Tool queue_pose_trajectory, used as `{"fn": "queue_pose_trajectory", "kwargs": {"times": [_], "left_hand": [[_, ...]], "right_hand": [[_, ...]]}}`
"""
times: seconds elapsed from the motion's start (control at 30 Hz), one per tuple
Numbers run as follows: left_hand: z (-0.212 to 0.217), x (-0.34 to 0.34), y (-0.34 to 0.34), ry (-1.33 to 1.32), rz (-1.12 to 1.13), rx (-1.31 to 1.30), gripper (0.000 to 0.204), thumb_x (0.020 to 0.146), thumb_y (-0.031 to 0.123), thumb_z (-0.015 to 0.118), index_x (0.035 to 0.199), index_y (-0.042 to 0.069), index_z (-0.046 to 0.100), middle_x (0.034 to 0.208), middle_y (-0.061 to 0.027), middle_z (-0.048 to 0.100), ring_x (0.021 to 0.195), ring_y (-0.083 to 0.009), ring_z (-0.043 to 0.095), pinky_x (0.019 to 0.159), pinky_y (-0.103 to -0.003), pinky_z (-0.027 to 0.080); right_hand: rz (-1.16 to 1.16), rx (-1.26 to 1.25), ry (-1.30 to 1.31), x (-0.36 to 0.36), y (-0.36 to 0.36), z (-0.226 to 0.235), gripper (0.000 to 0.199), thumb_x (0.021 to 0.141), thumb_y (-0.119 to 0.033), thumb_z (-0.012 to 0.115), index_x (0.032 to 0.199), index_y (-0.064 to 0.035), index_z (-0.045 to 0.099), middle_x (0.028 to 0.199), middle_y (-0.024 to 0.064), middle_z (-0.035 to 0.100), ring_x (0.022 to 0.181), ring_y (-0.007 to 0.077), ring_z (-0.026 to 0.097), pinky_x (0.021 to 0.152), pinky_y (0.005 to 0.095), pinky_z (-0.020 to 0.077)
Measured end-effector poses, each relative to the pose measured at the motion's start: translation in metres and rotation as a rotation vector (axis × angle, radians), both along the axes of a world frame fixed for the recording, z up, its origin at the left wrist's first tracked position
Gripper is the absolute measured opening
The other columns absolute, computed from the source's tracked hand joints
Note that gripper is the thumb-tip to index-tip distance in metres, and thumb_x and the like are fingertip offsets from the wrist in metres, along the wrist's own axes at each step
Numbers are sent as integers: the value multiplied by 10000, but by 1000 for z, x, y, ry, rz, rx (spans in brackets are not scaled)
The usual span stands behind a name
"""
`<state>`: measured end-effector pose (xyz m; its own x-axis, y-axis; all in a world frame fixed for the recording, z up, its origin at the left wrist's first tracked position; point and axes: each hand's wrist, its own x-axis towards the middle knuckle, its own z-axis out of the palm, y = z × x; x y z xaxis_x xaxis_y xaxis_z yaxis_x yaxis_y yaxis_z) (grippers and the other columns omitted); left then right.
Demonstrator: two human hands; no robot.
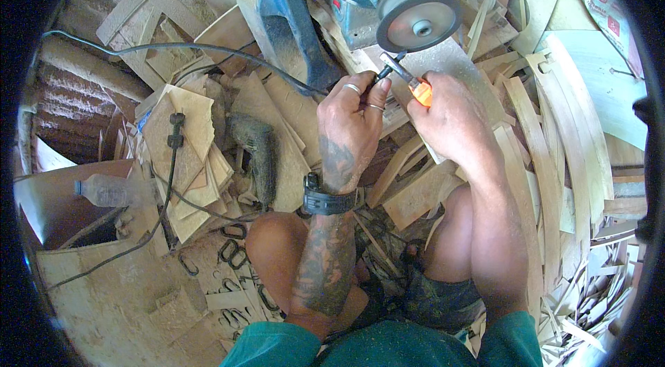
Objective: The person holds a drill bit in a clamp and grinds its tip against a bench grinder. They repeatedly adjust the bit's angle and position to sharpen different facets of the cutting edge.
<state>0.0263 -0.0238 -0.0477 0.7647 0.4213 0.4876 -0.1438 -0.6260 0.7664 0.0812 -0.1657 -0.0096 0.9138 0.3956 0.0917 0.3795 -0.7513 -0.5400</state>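
Just below the grinder's disc point(418, 23), we pinch a small metal piece point(382, 75) in our left hand point(350, 118) fingertips while our right hand point(450, 121) closes around orange-handled pliers point(410, 79) to steady it.

There are two hands: the left hand point(350, 124) and the right hand point(450, 121). I count one grinder disc point(418, 21), one orange-handled tool point(410, 83), one plastic bottle point(111, 190), one wristwatch point(327, 199) and two rings point(352, 88).
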Motion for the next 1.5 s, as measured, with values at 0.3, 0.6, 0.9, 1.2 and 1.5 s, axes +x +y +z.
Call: {"fn": "queue_pose_trajectory", "kwargs": {"times": [0.3,0.6,0.9,1.2,1.5], "left_hand": [[2,1,0,11,12,33,247,932,237,699,981,-5,705,789,-156,684,680,-252,657,639,-348,509],[1,3,0,16,14,29,241,935,229,693,981,-7,701,790,-159,686,686,-253,669,644,-354,514],[-1,4,0,24,8,2,231,941,224,686,985,-3,698,773,-148,684,685,-229,675,644,-346,517],[-1,4,-2,7,12,-15,235,945,228,683,985,-3,696,754,-141,679,665,-228,669,633,-347,516],[-3,4,0,15,4,-3,229,947,219,681,986,-6,694,760,-140,683,664,-222,669,631,-343,516]], "right_hand": [[-15,-24,17,2,0,-1,249,829,-177,603,882,65,614,868,311,631,879,478,622,786,541,478],[-12,-16,-2,4,0,-2,246,827,-181,599,878,59,622,873,314,634,865,477,629,778,535,485],[-12,-24,8,3,0,-1,249,833,-185,604,892,57,623,887,307,636,883,471,626,788,535,483],[-10,-18,2,6,0,-3,249,835,-188,604,884,56,624,879,301,633,884,471,623,786,535,483],[-21,-18,-3,2,0,1,268,835,-202,613,901,58,630,897,301,636,885,467,627,795,529,484]]}}
